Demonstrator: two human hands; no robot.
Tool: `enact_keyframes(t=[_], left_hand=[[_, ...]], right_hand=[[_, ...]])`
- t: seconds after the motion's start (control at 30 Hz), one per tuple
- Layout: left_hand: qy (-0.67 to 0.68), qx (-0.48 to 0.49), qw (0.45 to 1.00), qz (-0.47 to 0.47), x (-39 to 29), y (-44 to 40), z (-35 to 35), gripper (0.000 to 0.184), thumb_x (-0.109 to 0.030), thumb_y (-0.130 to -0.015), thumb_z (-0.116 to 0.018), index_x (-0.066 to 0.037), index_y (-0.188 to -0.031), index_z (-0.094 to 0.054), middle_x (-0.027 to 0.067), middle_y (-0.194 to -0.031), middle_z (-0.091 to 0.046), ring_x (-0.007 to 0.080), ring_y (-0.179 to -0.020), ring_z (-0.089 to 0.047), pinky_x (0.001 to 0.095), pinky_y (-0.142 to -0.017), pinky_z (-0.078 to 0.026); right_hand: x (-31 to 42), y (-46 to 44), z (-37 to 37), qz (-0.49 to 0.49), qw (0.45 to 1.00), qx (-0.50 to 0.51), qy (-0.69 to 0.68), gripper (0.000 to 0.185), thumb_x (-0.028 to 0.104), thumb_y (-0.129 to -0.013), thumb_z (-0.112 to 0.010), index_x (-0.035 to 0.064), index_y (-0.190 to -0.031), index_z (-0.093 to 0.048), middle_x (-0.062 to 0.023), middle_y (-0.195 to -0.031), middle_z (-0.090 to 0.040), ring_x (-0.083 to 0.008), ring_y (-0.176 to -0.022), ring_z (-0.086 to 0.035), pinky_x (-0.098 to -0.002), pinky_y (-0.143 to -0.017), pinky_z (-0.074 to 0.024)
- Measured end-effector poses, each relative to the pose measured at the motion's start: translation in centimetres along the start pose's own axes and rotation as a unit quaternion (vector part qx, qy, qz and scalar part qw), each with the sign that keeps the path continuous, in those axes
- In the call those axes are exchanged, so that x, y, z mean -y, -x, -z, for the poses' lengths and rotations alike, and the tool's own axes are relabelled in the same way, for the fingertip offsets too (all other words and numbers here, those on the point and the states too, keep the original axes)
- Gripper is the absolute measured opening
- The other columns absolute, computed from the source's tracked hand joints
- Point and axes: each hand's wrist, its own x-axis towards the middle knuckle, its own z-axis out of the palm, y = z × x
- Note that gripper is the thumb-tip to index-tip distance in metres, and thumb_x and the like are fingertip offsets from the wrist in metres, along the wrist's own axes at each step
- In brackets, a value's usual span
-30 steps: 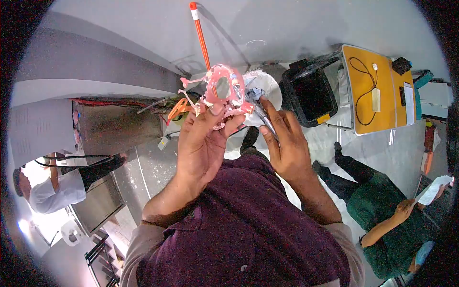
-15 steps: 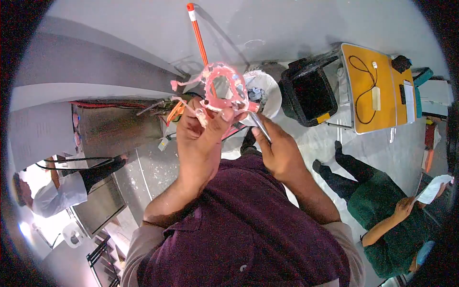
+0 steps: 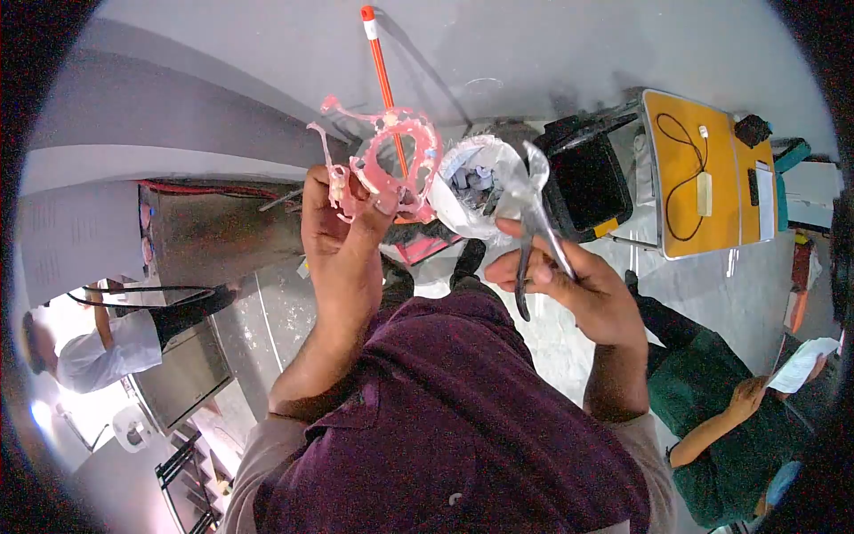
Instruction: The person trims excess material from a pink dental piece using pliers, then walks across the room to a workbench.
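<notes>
Your left hand pinches the pink ring; your right hand holds the pliers, handles spread. Beyond, the bucket sits between the orange pole and the black bin.

Yellow table: black cable left of centre; black bundle and white sheet along right edge.

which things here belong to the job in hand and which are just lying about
Likely in the job:
pink ring-shaped piece, in left hand
metal pliers, in right hand
possibly white bin

Apparently just lying about:
orange pole
black bin
yellow-topped table
</notes>
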Motion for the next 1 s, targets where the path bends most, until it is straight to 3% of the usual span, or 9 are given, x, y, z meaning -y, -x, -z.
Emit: enact_keyframes(t=[0.03, 0.1, 0.13, 0.27, 0.43, 0.6, 0.77, 0.9, 1.0], left_hand=[[-0.045, 0.017, 0.999, -0.026, 0.1, 0.1, 0.3, 0.029, -0.010, -0.089, -0.062, -0.006, -0.113, -0.047, 0.0053, -0.105, -0.056, 0.0154, -0.098, -0.057, 0.0330, -0.085, -0.049], [-0.085, 0.015, 0.995, -0.040, 0.0, 0.1, 0.4, 0.028, -0.005, -0.086, -0.064, -0.006, -0.109, -0.047, 0.0029, -0.100, -0.055, 0.0117, -0.092, -0.055, 0.0289, -0.082, -0.047], [-0.123, 0.015, 0.991, -0.053, 0.0, 0.1, 0.5, 0.029, 0.000, -0.083, -0.066, -0.006, -0.104, -0.047, 0.0004, -0.094, -0.054, 0.0081, -0.087, -0.053, 0.0248, -0.079, -0.045], [-0.187, 0.073, 0.980, -0.011, -1.0, 0.6, 0.3, 0.033, 0.003, -0.080, -0.066, -0.004, -0.107, -0.050, 0.0005, -0.096, -0.054, 0.0080, -0.088, -0.052, 0.0251, -0.081, -0.043], [-0.228, 0.085, 0.970, -0.012, -0.6, 1.0, 0.3, 0.029, 0.000, -0.078, -0.069, -0.002, -0.102, -0.054, 0.0017, -0.095, -0.056, 0.0098, -0.086, -0.054, 0.0257, -0.079, -0.043], [-0.373, 0.117, 0.906, -0.160, -0.8, 0.6, 0.7, 0.022, 0.001, -0.077, -0.069, -0.001, -0.095, -0.056, 0.0056, -0.093, -0.058, 0.0113, -0.085, -0.055, 0.0254, -0.076, -0.044], [-0.259, 0.109, 0.957, -0.071, -0.9, 1.2, 0.4, 0.024, 0.004, -0.077, -0.067, -0.002, -0.097, -0.055, 0.0052, -0.098, -0.057, 0.0118, -0.089, -0.054, 0.0253, -0.079, -0.043], [-0.177, 0.070, 0.981, 0.033, -1.1, 1.5, 0.1, 0.027, 0.008, -0.076, -0.064, -0.002, -0.100, -0.055, 0.0045, -0.102, -0.055, 0.0124, -0.094, -0.053, 0.0264, -0.085, -0.041], [-0.174, 0.095, 0.980, -0.011, -1.1, 1.5, 0.4, 0.027, 0.008, -0.077, -0.064, -0.002, -0.100, -0.055, 0.0042, -0.102, -0.055, 0.0130, -0.094, -0.054, 0.0274, -0.087, -0.040]], right_hand=[[0.3, 0.2, 0.2, 0.000, 1.000, 0.001, -0.001, 0.042, 0.025, -0.101, -0.048, 0.0041, -0.137, -0.046, -0.0068, -0.102, -0.065, -0.0155, -0.095, -0.061, -0.0292, -0.089, -0.0459], [2.1, 0.4, 0.2, -0.044, 0.984, 0.102, 0.141, 0.043, 0.028, -0.101, -0.047, 0.0043, -0.136, -0.047, -0.0067, -0.107, -0.066, -0.0142, -0.096, -0.061, -0.0270, -0.089, -0.0449], [3.1, 0.5, -0.4, -0.076, 0.979, 0.112, 0.153, 0.045, 0.030, -0.101, -0.047, 0.0047, -0.137, -0.045, -0.0080, -0.113, -0.066, -0.0169, -0.100, -0.062, -0.0289, -0.090, -0.0458], [3.5, 0.4, -1.5, -0.054, 0.976, 0.152, 0.147, 0.048, 0.031, -0.101, -0.046, 0.0045, -0.141, -0.039, -0.0127, -0.118, -0.065, -0.0239, -0.110, -0.063, -0.0340, -0.091, -0.0475], [3.3, 0.5, -1.6, -0.006, 0.969, 0.101, 0.224, 0.046, 0.029, -0.100, -0.047, 0.0036, -0.138, -0.042, -0.0163, -0.116, -0.064, -0.0291, -0.107, -0.064, -0.0347, -0.089, -0.0485], [4.1, 0.5, -1.4, -0.015, 0.959, 0.079, 0.273, 0.043, 0.027, -0.100, -0.048, 0.0031, -0.135, -0.045, -0.0200, -0.117, -0.062, -0.0357, -0.107, -0.062, -0.0381, -0.089, -0.0486], [4.3, 1.0, -2.2, 0.037, 0.905, 0.039, 0.423, 0.043, 0.025, -0.098, -0.049, 0.0026, -0.134, -0.046, -0.0232, -0.124, -0.056, -0.0396, -0.111, -0.057, -0.0444, -0.093, -0.0464], [4.3, 1.3, -2.4, 0.069, 0.902, 0.008, 0.427, 0.044, 0.026, -0.098, -0.049, -0.0003, -0.133, -0.045, -0.0259, -0.122, -0.057, -0.0415, -0.108, -0.058, -0.0457, -0.090, -0.0478], [5.4, 1.2, -2.3, 0.010, 0.921, 0.051, 0.386, 0.043, 0.025, -0.097, -0.049, -0.0028, -0.130, -0.046, -0.0296, -0.111, -0.059, -0.0443, -0.100, -0.060, -0.0480, -0.083, -0.0492]])
